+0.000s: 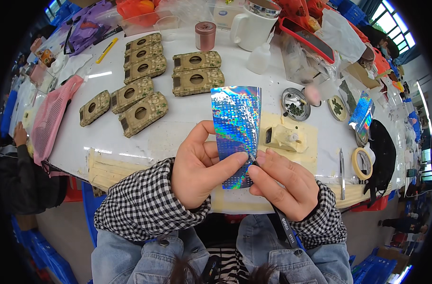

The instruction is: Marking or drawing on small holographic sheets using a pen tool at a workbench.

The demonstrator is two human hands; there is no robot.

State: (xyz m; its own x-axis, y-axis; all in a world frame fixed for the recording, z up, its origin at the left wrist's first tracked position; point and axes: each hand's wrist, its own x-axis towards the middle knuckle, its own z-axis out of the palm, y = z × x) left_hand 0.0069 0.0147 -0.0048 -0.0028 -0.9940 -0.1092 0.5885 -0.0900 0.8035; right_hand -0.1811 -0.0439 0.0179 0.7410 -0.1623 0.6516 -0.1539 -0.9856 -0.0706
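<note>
In front of me my left hand (199, 165) is closed on a shiny blue holographic sheet (236, 123) covered in rows of small printed shapes, its thumb pressing the front. My right hand (287, 184) pinches black tweezers (283, 226), their slim tips touching the lower right part of the sheet beside my left thumb. Behind the right hand, a small cream block (287, 138) with a raised part sits on a taped patch. Beyond my left hand lie several camouflage-patterned model tank hulls (141, 113), each with a round hole on top.
A pink tin (205, 36), white mug (256, 23) and white squeeze bottle (259, 58) stand at the back. On the right are a dish of small dark parts (295, 105), a tape roll (361, 164) and metal tweezers (342, 174). A pink mesh bag (55, 120) lies left, near another person's hand.
</note>
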